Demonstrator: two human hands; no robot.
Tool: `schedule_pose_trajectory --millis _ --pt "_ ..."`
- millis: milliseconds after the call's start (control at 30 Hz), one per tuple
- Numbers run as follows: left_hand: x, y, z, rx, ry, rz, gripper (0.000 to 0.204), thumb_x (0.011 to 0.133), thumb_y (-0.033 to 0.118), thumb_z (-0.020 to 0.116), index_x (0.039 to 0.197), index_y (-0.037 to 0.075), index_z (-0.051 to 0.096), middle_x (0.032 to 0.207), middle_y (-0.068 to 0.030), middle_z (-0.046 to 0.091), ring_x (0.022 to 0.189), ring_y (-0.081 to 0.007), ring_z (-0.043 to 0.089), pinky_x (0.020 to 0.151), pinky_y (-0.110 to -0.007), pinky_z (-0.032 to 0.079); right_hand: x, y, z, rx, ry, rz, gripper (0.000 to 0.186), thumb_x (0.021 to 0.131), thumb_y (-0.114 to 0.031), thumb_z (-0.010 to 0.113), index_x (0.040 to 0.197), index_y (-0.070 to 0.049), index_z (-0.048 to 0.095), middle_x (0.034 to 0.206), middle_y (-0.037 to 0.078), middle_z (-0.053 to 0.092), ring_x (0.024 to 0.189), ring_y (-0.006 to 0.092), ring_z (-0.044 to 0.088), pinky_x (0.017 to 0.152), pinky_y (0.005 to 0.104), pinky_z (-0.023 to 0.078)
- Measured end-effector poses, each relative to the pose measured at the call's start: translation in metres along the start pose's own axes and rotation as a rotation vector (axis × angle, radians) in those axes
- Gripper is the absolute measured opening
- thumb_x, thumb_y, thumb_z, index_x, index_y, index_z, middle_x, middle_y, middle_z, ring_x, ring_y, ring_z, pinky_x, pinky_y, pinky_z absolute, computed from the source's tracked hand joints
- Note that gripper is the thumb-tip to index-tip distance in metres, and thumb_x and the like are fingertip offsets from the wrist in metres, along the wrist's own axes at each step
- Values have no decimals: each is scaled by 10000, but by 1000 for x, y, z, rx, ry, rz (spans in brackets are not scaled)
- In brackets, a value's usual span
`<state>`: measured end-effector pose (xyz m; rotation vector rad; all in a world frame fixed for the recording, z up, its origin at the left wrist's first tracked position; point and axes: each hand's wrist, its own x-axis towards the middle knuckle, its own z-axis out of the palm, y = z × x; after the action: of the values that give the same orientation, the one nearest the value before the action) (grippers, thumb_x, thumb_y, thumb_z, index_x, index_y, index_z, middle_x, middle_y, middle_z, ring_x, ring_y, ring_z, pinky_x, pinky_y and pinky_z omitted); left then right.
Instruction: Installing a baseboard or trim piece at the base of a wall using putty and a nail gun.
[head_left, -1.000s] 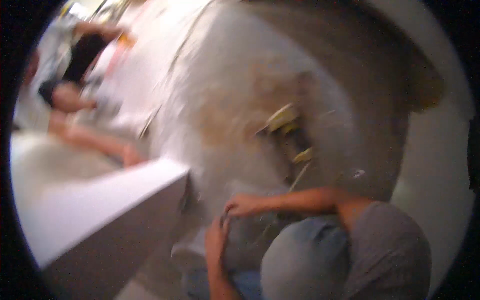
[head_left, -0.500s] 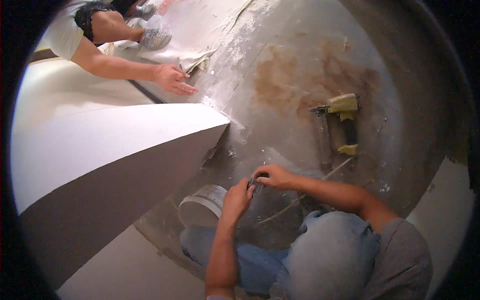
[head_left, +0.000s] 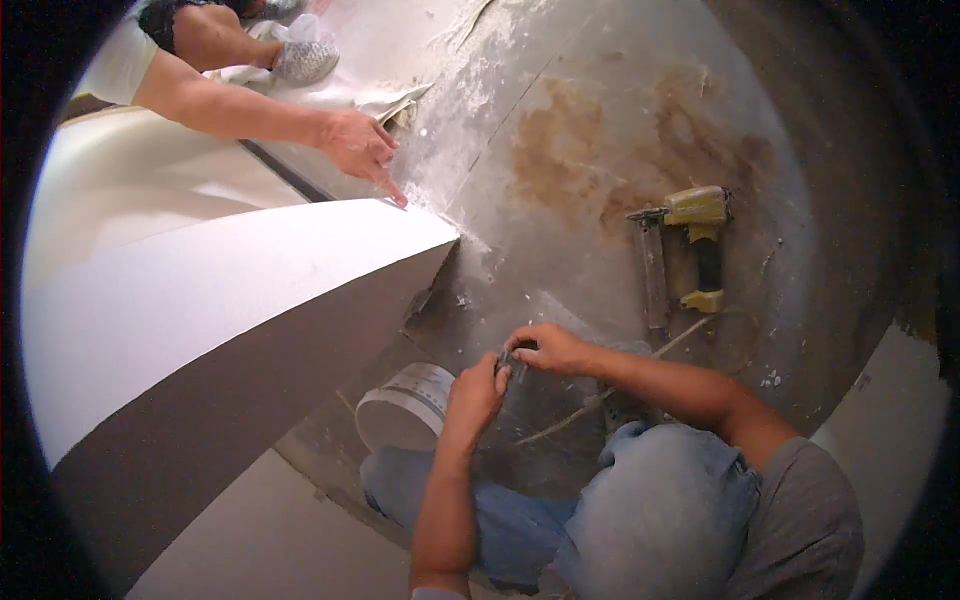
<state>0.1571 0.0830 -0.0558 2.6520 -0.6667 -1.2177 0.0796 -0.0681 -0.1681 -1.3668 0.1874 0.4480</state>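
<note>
My left hand (head_left: 474, 395) and my right hand (head_left: 548, 350) meet above the floor, fingers bent into pinches. Between their fingertips is a small dark grey piece (head_left: 507, 366); it is too small and too covered for me to tell its kind. Beside my left hand stands a white bucket (head_left: 400, 415). A yellow and black nail gun (head_left: 703, 245) lies on the floor, out beyond my right hand. To the left, a large white-topped panel (head_left: 250, 255) reaches toward me, its corner short of my hands.
At upper left a co-worker's hand (head_left: 365, 150) points a finger at the panel's far edge. A pale hose (head_left: 560, 425) runs across the floor (head_left: 600, 150), which has white dust and brown stains. Cloth sheeting (head_left: 390, 100) lies near the co-worker's foot.
The co-worker's hand has gone from spread fingers above the floor to a pointing finger at the panel's edge. My hands keep almost the same pose. The view has shifted slightly.
</note>
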Motion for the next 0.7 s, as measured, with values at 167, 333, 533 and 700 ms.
schedule_pose_trajectory --millis 167,333,533,700 --pt "1 0 0 8 -8 -9 255 924 282 548 1011 42 552 871 -254 643 845 -460 605 741 -545 462 0 -2 -1 -16 4 20 256 843 -162 596 1059 -46 671 1007 158 693 932 298 666 840 404 506" --pt "1 0 1 24 -8 -21 255 924 280 552 1019 44 544 865 -254 642 834 -463 605 736 -549 462 2 5 3 -89 43 4 250 851 -170 597 1049 -38 672 1017 158 693 920 288 669 833 400 508" --pt "1 -4 3 -8 8 2 256 921 275 561 1041 51 528 872 -261 642 836 -467 607 730 -551 464 0 5 2 0 26 -23 201 905 -112 608 1073 -8 645 926 102 689 826 142 622 766 309 499" --pt "-1 0 -3 -84 -75 -65 267 911 224 577 1115 58 535 986 -260 642 937 -452 602 778 -497 480 -5 -3 -1 -14 41 -57 211 883 -129 609 1054 -15 655 937 109 693 835 177 635 777 327 503"
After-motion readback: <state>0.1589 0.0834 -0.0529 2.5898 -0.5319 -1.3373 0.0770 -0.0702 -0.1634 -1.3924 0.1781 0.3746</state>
